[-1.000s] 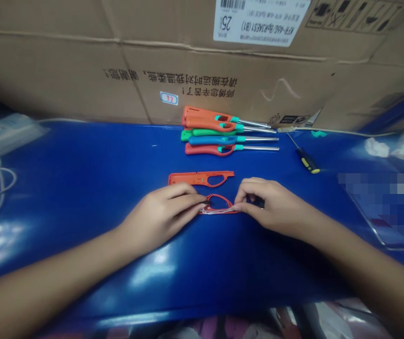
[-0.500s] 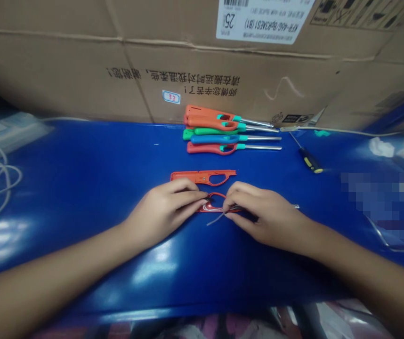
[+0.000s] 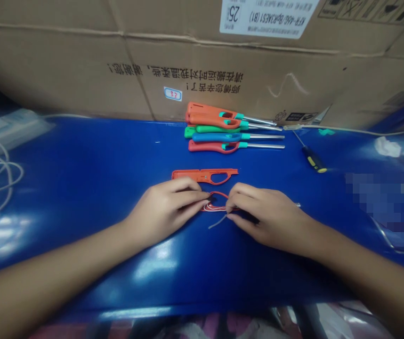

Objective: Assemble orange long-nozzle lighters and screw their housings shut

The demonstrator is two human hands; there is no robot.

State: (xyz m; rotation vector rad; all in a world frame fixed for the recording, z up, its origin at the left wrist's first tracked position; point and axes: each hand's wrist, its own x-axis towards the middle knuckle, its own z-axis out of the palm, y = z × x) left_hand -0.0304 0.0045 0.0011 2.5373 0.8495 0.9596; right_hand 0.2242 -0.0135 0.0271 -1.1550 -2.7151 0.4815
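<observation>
An orange-red half shell of a lighter (image 3: 219, 193), with a finger loop, lies between my hands and is partly covered by them. Thin white wires (image 3: 213, 207) run along its inside. My left hand (image 3: 163, 207) is closed on the shell's left end, a small dark part (image 3: 212, 199) at its fingertips. Closed at the other end is my right hand (image 3: 265, 212), pinching close to a thin grey wire (image 3: 217, 221) that sticks out toward the left. A metal tip (image 3: 297, 205) shows past the right hand. Just beyond lies the matching orange half shell (image 3: 202, 176).
Several long-necked lighters (image 3: 216, 147) in orange, green, blue and red lie at the back against a cardboard box (image 3: 82, 70). A screwdriver (image 3: 313, 159) rests to their right, near crumpled white tissue (image 3: 387, 147). Coiled white cable (image 3: 9, 169) is at the left of the blue table (image 3: 99, 160).
The view has shifted slightly. Both hands keep their hold on the shell, and the right fingers have moved a little to the right along with the grey wire.
</observation>
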